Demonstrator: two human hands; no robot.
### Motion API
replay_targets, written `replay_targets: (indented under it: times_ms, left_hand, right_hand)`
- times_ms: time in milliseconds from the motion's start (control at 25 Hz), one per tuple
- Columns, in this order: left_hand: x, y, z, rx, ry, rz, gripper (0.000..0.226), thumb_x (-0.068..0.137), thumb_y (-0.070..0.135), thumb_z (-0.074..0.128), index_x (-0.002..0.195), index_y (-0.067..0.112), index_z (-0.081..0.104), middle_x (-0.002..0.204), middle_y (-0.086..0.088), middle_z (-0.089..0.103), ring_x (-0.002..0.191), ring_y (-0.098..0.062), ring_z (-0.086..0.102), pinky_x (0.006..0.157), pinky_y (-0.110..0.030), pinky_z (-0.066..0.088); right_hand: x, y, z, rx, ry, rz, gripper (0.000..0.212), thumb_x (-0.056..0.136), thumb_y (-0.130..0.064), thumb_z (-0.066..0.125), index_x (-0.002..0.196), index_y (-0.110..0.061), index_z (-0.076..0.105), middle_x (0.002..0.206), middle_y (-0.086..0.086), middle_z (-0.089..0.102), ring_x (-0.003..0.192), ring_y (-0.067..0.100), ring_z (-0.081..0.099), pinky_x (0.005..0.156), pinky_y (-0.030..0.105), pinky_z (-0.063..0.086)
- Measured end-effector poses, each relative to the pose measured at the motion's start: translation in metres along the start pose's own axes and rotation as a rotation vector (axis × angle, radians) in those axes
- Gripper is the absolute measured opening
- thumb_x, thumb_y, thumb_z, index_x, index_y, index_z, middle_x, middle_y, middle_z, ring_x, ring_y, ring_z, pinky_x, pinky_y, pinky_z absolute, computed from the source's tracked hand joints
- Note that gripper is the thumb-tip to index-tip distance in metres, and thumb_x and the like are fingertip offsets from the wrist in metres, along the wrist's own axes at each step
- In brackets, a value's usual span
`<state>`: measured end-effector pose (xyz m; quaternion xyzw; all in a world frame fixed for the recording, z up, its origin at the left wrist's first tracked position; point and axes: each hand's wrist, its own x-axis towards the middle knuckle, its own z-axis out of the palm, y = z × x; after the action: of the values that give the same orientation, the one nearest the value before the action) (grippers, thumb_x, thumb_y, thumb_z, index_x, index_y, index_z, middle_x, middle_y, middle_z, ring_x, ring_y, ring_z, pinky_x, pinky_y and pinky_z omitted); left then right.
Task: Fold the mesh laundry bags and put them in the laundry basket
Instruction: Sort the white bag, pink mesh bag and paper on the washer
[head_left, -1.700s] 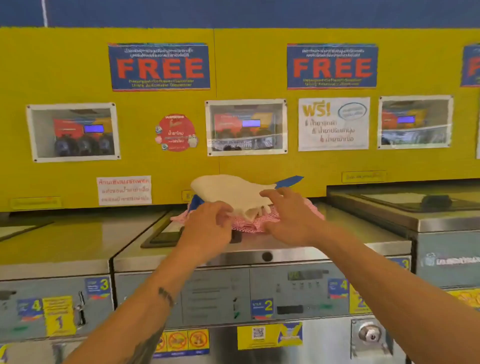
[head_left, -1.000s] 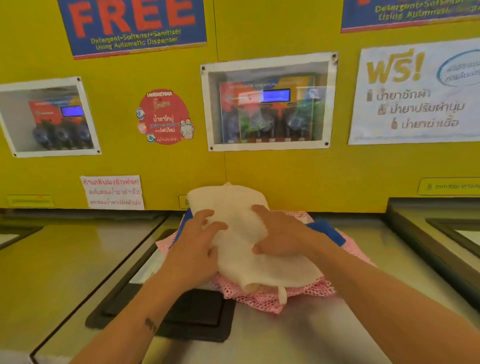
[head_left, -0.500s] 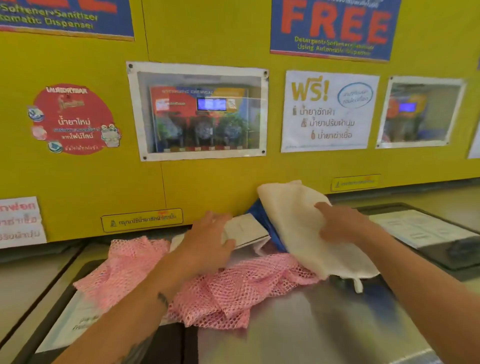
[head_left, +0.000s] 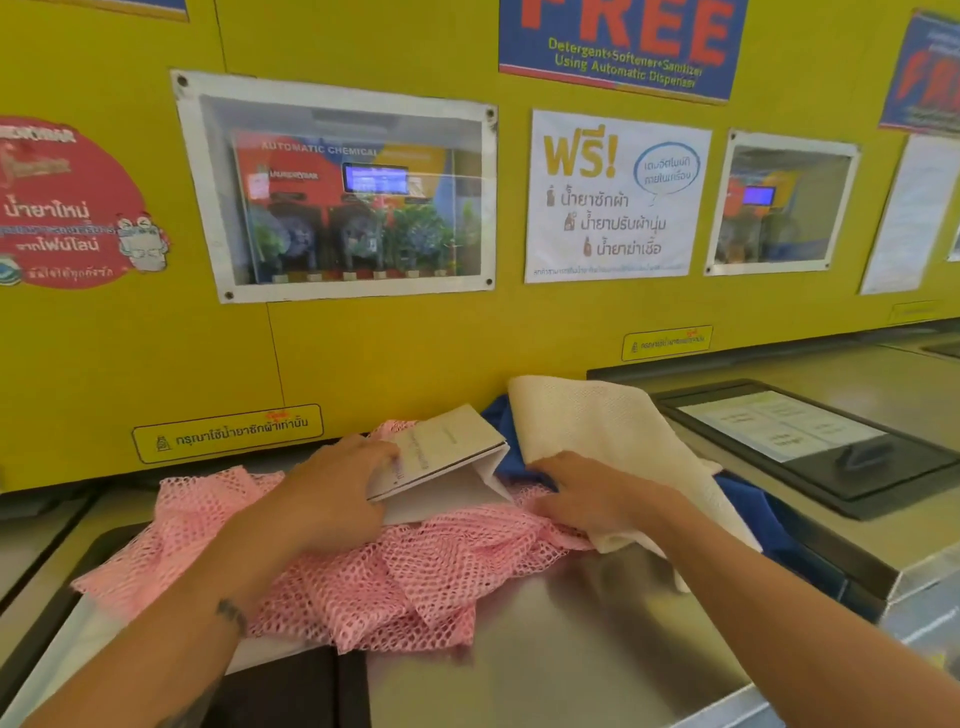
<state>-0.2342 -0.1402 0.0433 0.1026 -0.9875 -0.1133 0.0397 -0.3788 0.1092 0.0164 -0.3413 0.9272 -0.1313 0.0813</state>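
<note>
A pink mesh laundry bag (head_left: 415, 582) lies crumpled and spread on the steel top of a washing machine (head_left: 571, 649). A cream mesh bag (head_left: 587, 421) is draped over a blue bag (head_left: 748, 504) to its right, near the wall. My right hand (head_left: 587, 493) grips the cream bag's near-left edge. My left hand (head_left: 332, 493) rests on the pink bag and holds the left edge of a white folded sheet (head_left: 447, 447), which tilts up off the pile. No laundry basket is in view.
A yellow wall panel (head_left: 415, 353) with dispenser windows and posters stands right behind the pile. The neighbouring machine's dark lid (head_left: 810, 441) with a label and handle lies to the right. A dark lid recess sits at the front left.
The view has moved in closer. My right hand has pulled the cream bag off the pile to the right, uncovering the pink bag. My left hand has lifted the white folded sheet's edge.
</note>
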Motion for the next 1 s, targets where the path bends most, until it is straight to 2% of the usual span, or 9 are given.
replay_targets:
  times_ms: [120, 240, 320, 440, 600, 680, 800, 920, 1000]
  left_hand:
    - [-0.012, -0.010, -0.005, 0.015, 0.119, -0.040, 0.057, 0.093, 0.019, 0.046, 0.146, 0.038, 0.038, 0.133, 0.006, 0.047, 0.122, -0.020, 0.045, 0.098, -0.036, 0.043]
    - [-0.016, -0.007, -0.018, 0.176, 0.370, -0.040, 0.054, 0.094, 0.014, 0.046, 0.140, 0.043, 0.047, 0.122, 0.008, 0.054, 0.114, -0.019, 0.049, 0.091, -0.037, 0.043]
    - [-0.014, 0.007, -0.030, 0.289, 0.557, 0.009, 0.045, 0.092, 0.016, 0.052, 0.130, 0.040, 0.058, 0.122, 0.009, 0.059, 0.113, -0.019, 0.052, 0.092, -0.040, 0.036]
    - [-0.010, 0.036, -0.045, 0.345, 0.790, 0.181, 0.029, 0.086, 0.015, 0.059, 0.109, 0.028, 0.072, 0.110, 0.004, 0.068, 0.104, -0.025, 0.059, 0.088, -0.045, 0.036]
    - [0.000, 0.060, -0.052, 0.254, 0.954, 0.347, 0.028, 0.082, 0.018, 0.057, 0.106, 0.020, 0.072, 0.107, 0.001, 0.067, 0.103, -0.026, 0.058, 0.089, -0.045, 0.039]
    - [0.007, 0.070, -0.050, 0.074, 0.907, 0.453, 0.032, 0.085, 0.018, 0.057, 0.115, 0.018, 0.068, 0.119, -0.002, 0.060, 0.113, -0.024, 0.052, 0.096, -0.041, 0.041]
    - [0.012, 0.079, -0.024, -0.133, 0.716, 0.406, 0.044, 0.086, 0.018, 0.057, 0.130, 0.020, 0.052, 0.136, 0.000, 0.044, 0.127, -0.020, 0.040, 0.104, -0.034, 0.039]
    - [0.016, 0.072, 0.021, -0.080, 0.153, 0.062, 0.076, 0.089, 0.045, 0.056, 0.152, 0.027, 0.017, 0.159, 0.001, 0.019, 0.145, -0.027, 0.023, 0.116, -0.046, 0.027]
    - [0.019, 0.057, 0.043, -0.006, -0.145, -0.067, 0.092, 0.086, 0.060, 0.053, 0.155, 0.032, -0.001, 0.165, 0.001, 0.005, 0.150, -0.030, 0.014, 0.120, -0.052, 0.017]
  right_hand:
    - [0.002, -0.005, -0.013, 0.216, -0.004, -0.001, 0.048, 0.095, -0.034, 0.053, 0.142, -0.029, 0.047, 0.139, -0.010, 0.048, 0.125, 0.015, 0.047, 0.098, 0.032, 0.036]
    - [-0.006, -0.035, -0.037, 0.395, 0.341, -0.163, 0.065, 0.089, -0.014, 0.059, 0.149, -0.029, 0.036, 0.152, -0.002, 0.039, 0.140, 0.019, 0.036, 0.108, 0.032, 0.034]
    - [-0.018, -0.070, -0.049, 0.303, 0.366, -0.332, 0.077, 0.084, -0.024, 0.063, 0.151, -0.031, 0.028, 0.156, -0.002, 0.031, 0.143, 0.019, 0.029, 0.112, 0.037, 0.029]
    - [-0.023, -0.101, -0.040, -0.070, 0.300, -0.343, 0.096, 0.075, -0.049, 0.063, 0.154, -0.034, 0.011, 0.157, 0.001, 0.023, 0.144, 0.026, 0.022, 0.115, 0.054, 0.024]
    - [-0.022, -0.085, -0.040, -0.177, 0.766, -0.314, 0.078, 0.076, -0.034, 0.060, 0.148, -0.026, 0.034, 0.145, 0.008, 0.044, 0.132, 0.033, 0.042, 0.105, 0.053, 0.037]
    - [-0.021, -0.064, -0.051, -0.297, 0.936, -0.250, 0.074, 0.070, -0.029, 0.058, 0.142, -0.022, 0.043, 0.140, 0.013, 0.049, 0.130, 0.039, 0.044, 0.104, 0.056, 0.037]
    - [-0.023, -0.022, -0.057, -0.513, 0.778, 0.017, 0.077, 0.064, -0.029, 0.056, 0.139, -0.025, 0.040, 0.135, 0.010, 0.047, 0.128, 0.039, 0.042, 0.105, 0.058, 0.032]
    - [-0.017, 0.018, -0.030, -0.564, 0.470, 0.135, 0.074, 0.067, -0.033, 0.059, 0.137, -0.029, 0.035, 0.130, 0.006, 0.047, 0.121, 0.034, 0.043, 0.102, 0.052, 0.034]
    - [-0.013, 0.030, -0.011, -0.544, 0.398, 0.131, 0.069, 0.072, -0.034, 0.059, 0.136, -0.031, 0.034, 0.129, 0.005, 0.046, 0.117, 0.032, 0.044, 0.097, 0.049, 0.038]
